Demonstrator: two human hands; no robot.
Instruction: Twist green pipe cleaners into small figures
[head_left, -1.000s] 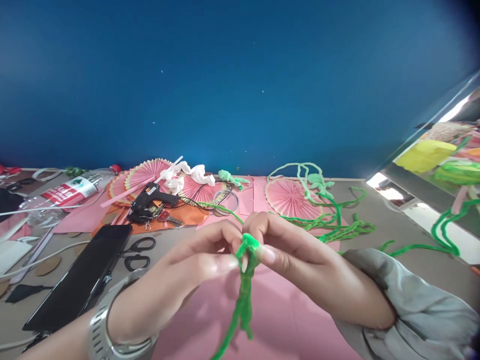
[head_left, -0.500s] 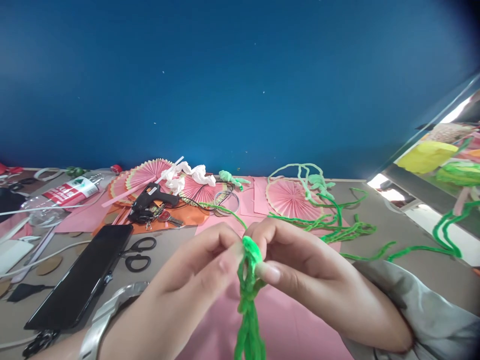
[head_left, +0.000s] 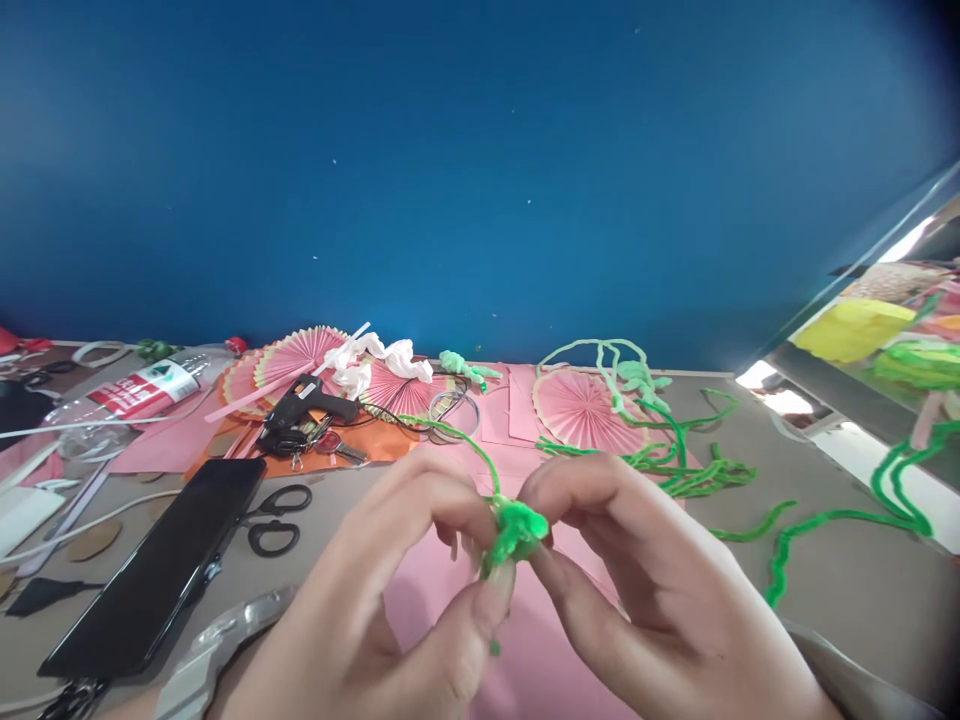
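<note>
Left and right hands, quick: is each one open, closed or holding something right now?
Left hand: closed, pinching the fuzzy green piece.
Right hand: closed, holding the right side of the same piece.

"What lies left on the worktop (head_left: 802,460)?"
"A phone (head_left: 161,570), scissors (head_left: 255,520) just right of it, a bottle (head_left: 142,395) behind."
"And the middle?"
"Pipe cleaner (head_left: 517,530) between left grip (head_left: 390,560) and right grip (head_left: 637,560), above paper (head_left: 427,590); behind, fans (head_left: 589,410) before the wall (head_left: 480,180)."

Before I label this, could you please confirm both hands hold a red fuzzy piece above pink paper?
No, the fuzzy piece is green, not red, in the head view; the left hand and right hand do hold it above pink paper.
</note>
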